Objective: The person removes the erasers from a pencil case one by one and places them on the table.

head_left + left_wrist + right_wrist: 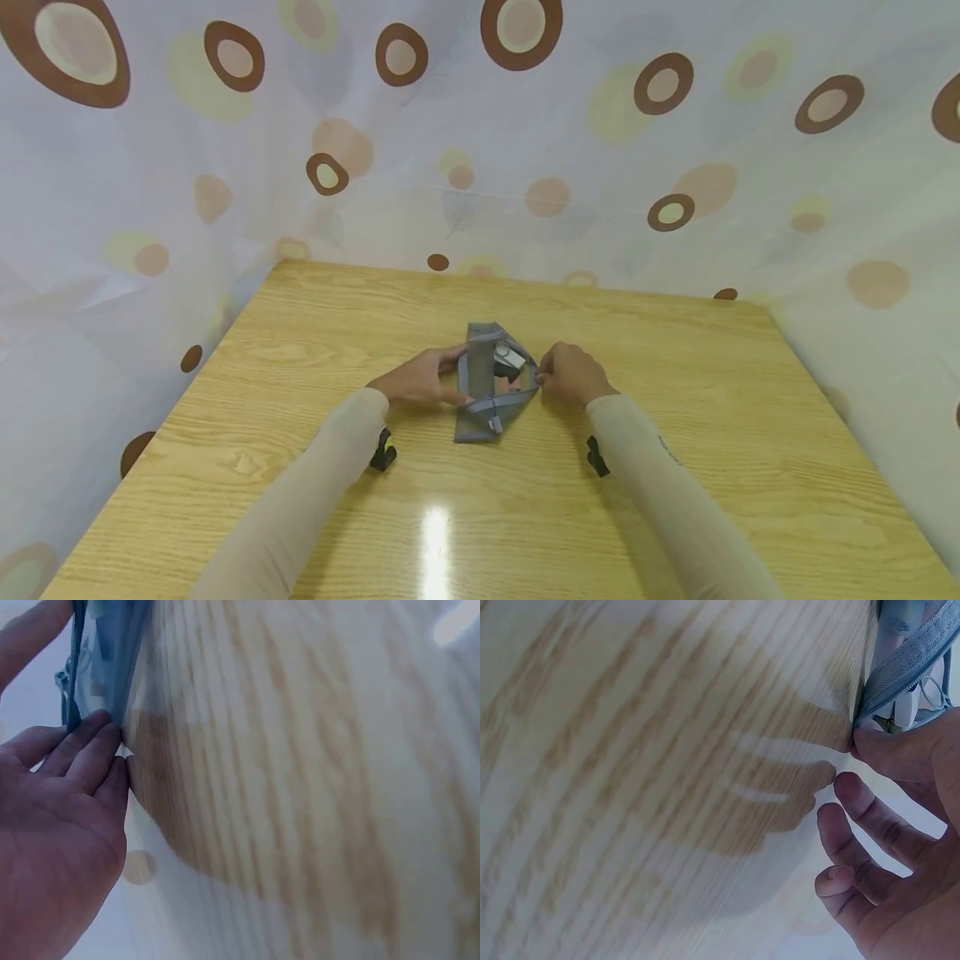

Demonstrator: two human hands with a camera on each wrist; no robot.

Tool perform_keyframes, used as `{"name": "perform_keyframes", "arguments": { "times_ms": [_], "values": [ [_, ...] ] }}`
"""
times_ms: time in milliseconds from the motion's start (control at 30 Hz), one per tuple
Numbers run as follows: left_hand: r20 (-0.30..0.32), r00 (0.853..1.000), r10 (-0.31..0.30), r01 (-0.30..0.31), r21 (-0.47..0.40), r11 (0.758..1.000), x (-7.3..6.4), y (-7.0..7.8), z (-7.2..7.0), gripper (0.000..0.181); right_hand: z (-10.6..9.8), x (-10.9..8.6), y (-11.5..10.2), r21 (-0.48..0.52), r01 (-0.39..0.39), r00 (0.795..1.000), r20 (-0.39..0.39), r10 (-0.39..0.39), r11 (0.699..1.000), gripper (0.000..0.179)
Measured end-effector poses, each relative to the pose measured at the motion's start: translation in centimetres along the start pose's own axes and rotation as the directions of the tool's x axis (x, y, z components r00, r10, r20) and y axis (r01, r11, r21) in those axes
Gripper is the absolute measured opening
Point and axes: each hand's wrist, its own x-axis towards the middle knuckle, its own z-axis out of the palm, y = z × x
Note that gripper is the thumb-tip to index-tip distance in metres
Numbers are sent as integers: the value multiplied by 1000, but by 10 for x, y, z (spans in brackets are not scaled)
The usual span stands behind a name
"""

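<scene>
A grey mesh zipper pouch (477, 367) lies on the table with its mouth spread apart. Inside show a small white and silver object (509, 356), something dark below it and a pinkish patch. My left hand (420, 377) holds the pouch's left side, thumb and fingers set apart along it. In the left wrist view, its fingertips (96, 731) meet the blue-looking pouch edge. On the other side my right hand (576, 372) pinches the right edge of the mouth. The right wrist view shows the thumb at the zipper band (911, 664), the other fingers loosely bent.
The wooden table (675, 358) reaches out on all sides of the pouch. A light sheet with brown and yellow ovals (547, 150) hangs behind the table and at its sides. Black wrist straps (383, 451) show under both sleeves.
</scene>
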Motion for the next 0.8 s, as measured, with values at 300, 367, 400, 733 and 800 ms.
{"name": "perform_keyframes", "arguments": {
  "times_ms": [300,367,400,733,800],
  "values": [
    [45,999,-7,10,-60,998,0,-1,-5,102,0,2,0,10,3,1000,-12,-3,1000,12],
    [50,999,-20,24,-74,997,1,-1,-5,102,-1,2,1,10,-2,1000,-12,2,1000,13],
    [52,998,-28,32,-82,996,1,-1,-5,103,-1,2,1,9,-3,1000,-12,3,1000,13],
    [78,996,-32,38,-77,996,0,-4,-5,104,1,3,0,22,-15,1000,7,15,1000,14],
    [82,996,-32,38,-77,996,0,-4,-4,104,2,3,0,25,-18,1000,8,18,1000,13]
  ]
}}
